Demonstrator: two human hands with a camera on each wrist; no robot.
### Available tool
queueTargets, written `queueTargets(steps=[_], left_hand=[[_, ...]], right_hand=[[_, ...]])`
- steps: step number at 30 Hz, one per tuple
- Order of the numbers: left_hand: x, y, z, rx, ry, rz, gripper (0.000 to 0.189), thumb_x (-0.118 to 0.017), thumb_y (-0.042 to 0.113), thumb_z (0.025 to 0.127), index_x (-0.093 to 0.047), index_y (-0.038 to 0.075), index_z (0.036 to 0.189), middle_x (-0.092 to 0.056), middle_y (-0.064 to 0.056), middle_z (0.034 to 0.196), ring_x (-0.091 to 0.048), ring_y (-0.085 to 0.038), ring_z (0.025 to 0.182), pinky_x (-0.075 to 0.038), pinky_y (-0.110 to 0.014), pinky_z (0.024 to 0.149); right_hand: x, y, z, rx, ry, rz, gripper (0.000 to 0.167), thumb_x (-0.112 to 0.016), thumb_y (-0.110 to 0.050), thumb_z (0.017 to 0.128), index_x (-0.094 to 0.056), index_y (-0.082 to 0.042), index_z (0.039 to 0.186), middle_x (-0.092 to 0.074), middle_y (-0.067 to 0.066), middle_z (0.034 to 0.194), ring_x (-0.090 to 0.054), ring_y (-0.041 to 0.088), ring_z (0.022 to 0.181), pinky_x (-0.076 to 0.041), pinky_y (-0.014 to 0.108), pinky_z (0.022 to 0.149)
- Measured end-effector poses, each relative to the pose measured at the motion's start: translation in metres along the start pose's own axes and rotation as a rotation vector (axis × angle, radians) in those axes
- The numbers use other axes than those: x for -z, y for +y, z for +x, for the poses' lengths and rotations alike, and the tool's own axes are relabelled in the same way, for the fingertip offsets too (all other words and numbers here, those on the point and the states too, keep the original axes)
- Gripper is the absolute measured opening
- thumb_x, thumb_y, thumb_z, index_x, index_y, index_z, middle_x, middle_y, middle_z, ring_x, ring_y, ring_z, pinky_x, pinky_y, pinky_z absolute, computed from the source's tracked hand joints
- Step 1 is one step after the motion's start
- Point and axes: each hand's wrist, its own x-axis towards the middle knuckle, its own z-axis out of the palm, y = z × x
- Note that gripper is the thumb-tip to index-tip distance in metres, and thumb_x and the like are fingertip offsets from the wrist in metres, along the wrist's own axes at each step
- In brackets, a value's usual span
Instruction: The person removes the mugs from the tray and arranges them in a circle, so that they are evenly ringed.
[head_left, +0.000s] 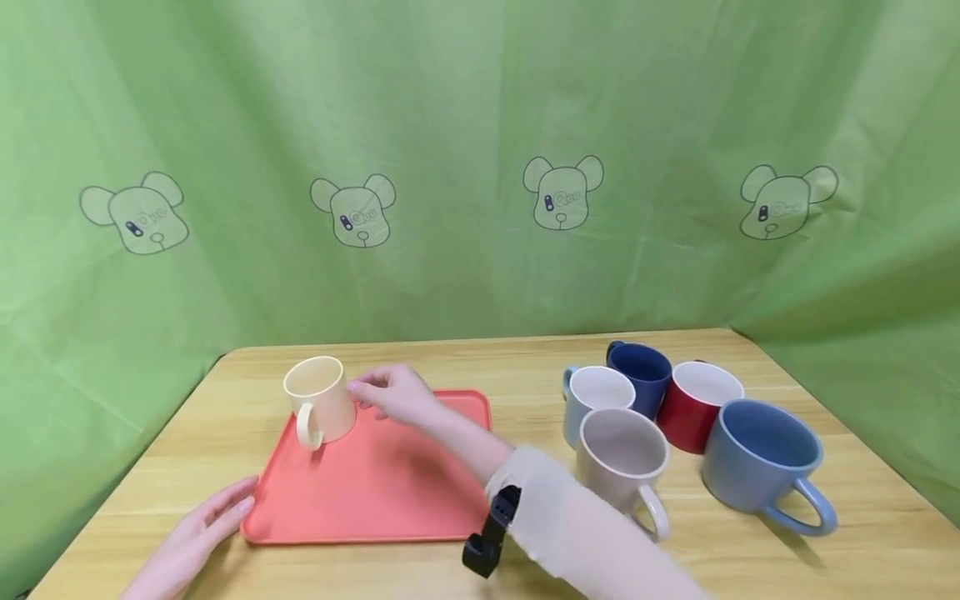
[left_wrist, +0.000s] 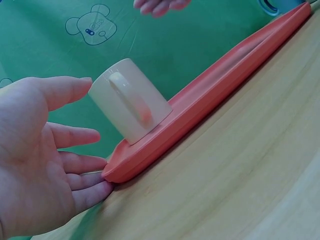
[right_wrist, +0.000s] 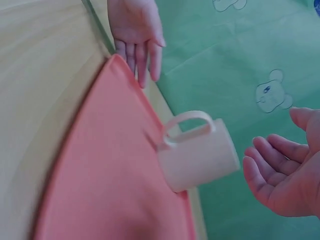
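A cream mug [head_left: 333,410] stands upright on the far left corner of a coral-red tray [head_left: 375,500], its handle toward the near side. Just right of the mug is my right hand [head_left: 399,395], fingers loosely bent and holding nothing; the right wrist view shows a gap between its fingertips [right_wrist: 252,162] and the mug. My left hand [head_left: 197,537] is at the tray's near left corner. In the left wrist view its lower fingers [left_wrist: 90,180] touch the tray's edge, while the thumb is spread apart.
Right of the tray several mugs stand close together: light blue [head_left: 573,412], navy [head_left: 651,385], red [head_left: 684,417], greyish white [head_left: 611,475] and a large blue one [head_left: 742,467]. A wooden table [head_left: 525,367] carries everything, and a green curtain [head_left: 450,283] hangs behind.
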Motion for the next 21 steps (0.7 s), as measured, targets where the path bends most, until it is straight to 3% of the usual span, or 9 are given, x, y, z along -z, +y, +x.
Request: queueTargets(steps=[5, 11, 18, 21], left_hand=[[0.000, 0.001, 0.000, 0.010, -0.005, -0.019, 0.067, -0.041, 0.039, 0.099, -0.020, -0.007, 0.143, -0.020, -0.027, 0.147, -0.012, -0.044, 0.134, -0.017, -0.060, 0.105], [-0.004, 0.003, -0.002, -0.010, 0.012, -0.014, 0.065, -0.043, 0.037, 0.098, -0.024, -0.008, 0.142, -0.024, -0.027, 0.146, -0.015, -0.042, 0.135, -0.016, -0.058, 0.106], [-0.004, 0.002, -0.002, -0.010, 0.022, -0.024, 0.065, -0.043, 0.036, 0.098, -0.024, -0.008, 0.142, -0.024, -0.027, 0.146, -0.015, -0.041, 0.134, -0.017, -0.059, 0.105], [-0.003, 0.002, -0.002, -0.009, 0.026, -0.022, 0.065, -0.043, 0.037, 0.098, -0.024, -0.008, 0.142, -0.024, -0.027, 0.146, -0.016, -0.041, 0.134, -0.019, -0.059, 0.105]], right_hand=[[-0.024, 0.015, 0.011, -0.036, 0.026, 0.081, 0.030, -0.062, -0.024, 0.090, -0.067, 0.002, 0.102, -0.069, 0.012, 0.091, -0.063, 0.019, 0.085, -0.054, 0.029, 0.069], [-0.051, 0.032, 0.020, -0.055, 0.062, 0.087, 0.028, -0.064, -0.027, 0.088, -0.070, -0.001, 0.095, -0.065, 0.000, 0.083, -0.056, 0.010, 0.075, -0.049, 0.023, 0.063], [-0.073, 0.037, 0.024, -0.095, 0.070, 0.073, 0.027, -0.067, -0.031, 0.085, -0.072, -0.008, 0.098, -0.063, -0.006, 0.084, -0.057, 0.019, 0.071, -0.049, 0.033, 0.048], [-0.079, 0.038, 0.026, -0.100, 0.074, 0.074, 0.025, -0.068, -0.029, 0.085, -0.072, -0.008, 0.098, -0.062, -0.007, 0.081, -0.056, 0.018, 0.067, -0.047, 0.031, 0.044]])
